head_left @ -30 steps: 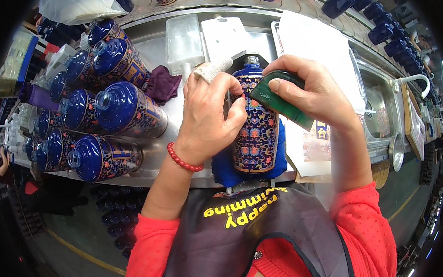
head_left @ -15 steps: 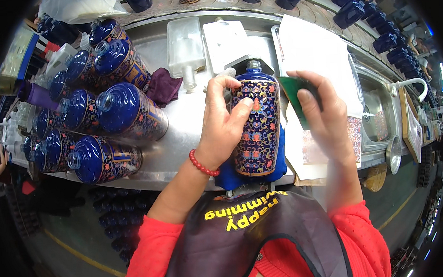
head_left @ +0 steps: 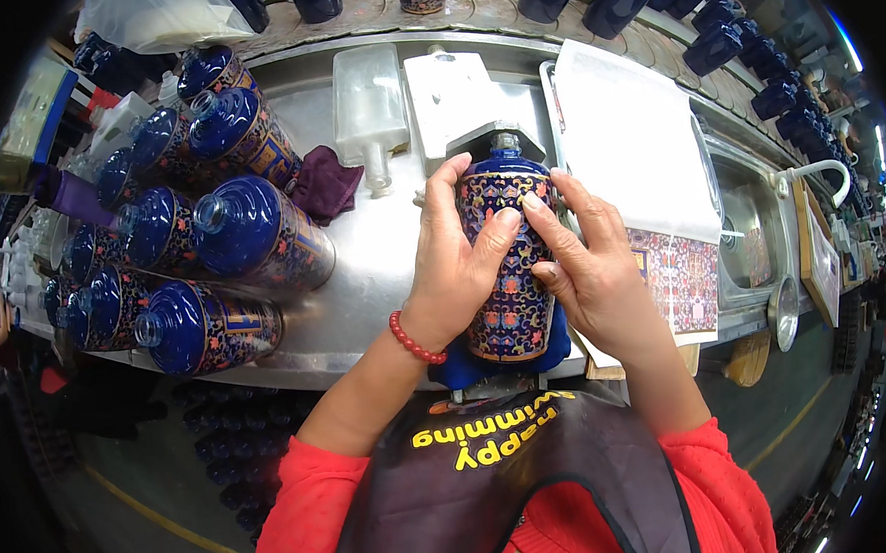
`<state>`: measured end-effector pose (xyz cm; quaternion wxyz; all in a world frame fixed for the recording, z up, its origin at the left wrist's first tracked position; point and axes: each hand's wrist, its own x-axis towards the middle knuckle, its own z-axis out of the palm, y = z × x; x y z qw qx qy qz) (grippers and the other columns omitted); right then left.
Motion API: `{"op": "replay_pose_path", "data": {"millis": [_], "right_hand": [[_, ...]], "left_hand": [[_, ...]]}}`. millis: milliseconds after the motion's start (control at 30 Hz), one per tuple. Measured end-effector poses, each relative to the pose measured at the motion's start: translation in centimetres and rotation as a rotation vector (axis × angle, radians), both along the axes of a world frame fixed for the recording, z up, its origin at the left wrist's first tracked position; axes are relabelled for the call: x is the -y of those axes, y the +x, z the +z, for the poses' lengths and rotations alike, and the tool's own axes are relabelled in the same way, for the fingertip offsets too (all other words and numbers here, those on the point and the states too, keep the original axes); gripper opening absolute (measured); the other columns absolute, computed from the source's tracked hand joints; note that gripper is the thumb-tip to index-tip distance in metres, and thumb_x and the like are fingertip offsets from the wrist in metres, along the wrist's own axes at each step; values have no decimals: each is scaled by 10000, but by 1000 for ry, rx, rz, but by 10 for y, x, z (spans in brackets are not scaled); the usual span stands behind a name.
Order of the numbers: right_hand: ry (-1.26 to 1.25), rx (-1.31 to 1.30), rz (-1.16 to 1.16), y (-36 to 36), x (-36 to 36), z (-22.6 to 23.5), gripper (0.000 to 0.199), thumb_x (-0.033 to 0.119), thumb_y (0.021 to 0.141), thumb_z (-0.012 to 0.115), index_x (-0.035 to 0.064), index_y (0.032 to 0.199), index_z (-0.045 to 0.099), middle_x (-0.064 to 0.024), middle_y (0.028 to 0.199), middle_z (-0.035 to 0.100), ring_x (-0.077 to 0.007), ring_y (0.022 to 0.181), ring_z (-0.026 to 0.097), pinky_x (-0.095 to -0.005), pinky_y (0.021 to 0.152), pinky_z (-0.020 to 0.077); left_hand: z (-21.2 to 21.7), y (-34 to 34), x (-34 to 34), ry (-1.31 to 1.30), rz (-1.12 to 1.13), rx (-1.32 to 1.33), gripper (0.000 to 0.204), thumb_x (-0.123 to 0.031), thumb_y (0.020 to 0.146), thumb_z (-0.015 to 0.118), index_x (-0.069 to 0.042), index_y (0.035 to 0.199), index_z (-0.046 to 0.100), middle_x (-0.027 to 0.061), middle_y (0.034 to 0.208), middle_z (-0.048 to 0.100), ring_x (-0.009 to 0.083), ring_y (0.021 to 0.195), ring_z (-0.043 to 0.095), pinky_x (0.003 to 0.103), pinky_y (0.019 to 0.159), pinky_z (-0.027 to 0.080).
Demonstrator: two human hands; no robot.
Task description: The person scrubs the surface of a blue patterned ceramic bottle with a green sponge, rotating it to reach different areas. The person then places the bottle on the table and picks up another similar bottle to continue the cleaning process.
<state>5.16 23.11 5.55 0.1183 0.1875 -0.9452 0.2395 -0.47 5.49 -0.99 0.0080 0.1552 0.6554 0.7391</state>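
Your two hands are together on the blue patterned bottle, which lies on its side in a blue cradle at the near edge of the steel bench, its neck pointing away from you toward the white block. Your left hand is wrapped over the bottle's left flank with the thumb across the patterned face, and your right hand lies flat along the right flank, fingers pressed on the same face; both are closed on the bottle and hold nothing else. From the look of it you are smoothing the patterned wrap onto the body, so work from the middle of the panel outward with the flat of your fingers, not the tips, and keep the pressure even so no crease or bubble gets trapped near the shoulder. Let the cradle carry the weight; your left hand should only stop the bottle from rolling while the right does the pressing. Check that the pattern's top border sits level below the blue shoulder before you press the edges down hard. The sheet of patterned labels lies just beside your right wrist under a white paper, so keep your forearm off it. The row of finished bottles lies to your left, well apart from the one in hand, and a purple cloth sits near them if the surface needs a wipe.
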Motion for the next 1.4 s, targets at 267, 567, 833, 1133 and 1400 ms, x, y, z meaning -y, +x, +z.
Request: {"op": "replay_pose_path", "data": {"millis": [267, 567, 833, 1133, 1400], "right_hand": [[-27, -20, 4, -3, -1, -1, 573, 156, 906, 738, 97, 1454, 582, -221, 1504, 471, -407, 1304, 506, -481, 1093, 438], [-11, 22, -23, -4, 0, 2, 589, 186, 941, 716, 76, 1490, 536, -200, 1520, 456, -379, 1328, 498, -460, 1112, 436], [4, 15, -19, -4, -2, 0, 585, 224, 958, 705, 74, 1495, 528, -191, 1530, 446, -367, 1325, 497, -462, 1113, 434], [-19, -24, -19, -5, -2, -2, 647, 178, 860, 785, 44, 1449, 553, -217, 1468, 475, -407, 1263, 520, -470, 1064, 465], [-4, 16, -28, -4, -3, -1, 602, 280, 985, 678, 47, 1509, 495, -206, 1520, 453, -398, 1366, 480, -478, 1127, 428]], "left_hand": [[-1, -4, -3, 270, -110, 153, 634, -226, 979, 686, 58, 1449, 368, 230, 1316, 548, 263, 1207, 557, 392, 1055, 449], [12, -14, 0, 162, -123, 180, 571, -258, 986, 679, 77, 1372, 423, 178, 1118, 642, 207, 951, 659, 355, 907, 522], [7, -23, 0, -39, -67, 112, 501, -285, 1013, 635, 76, 1320, 473, 195, 1074, 672, 232, 965, 676, 353, 912, 525], [4, -31, 1, -4, -106, 150, 449, -257, 1014, 635, 42, 1321, 500, 109, 1013, 665, 141, 882, 620, 279, 788, 495], [11, -37, 3, -24, -115, 229, 405, -240, 1009, 652, 26, 1289, 529, 93, 998, 680, 116, 830, 635, 256, 730, 503]]}}
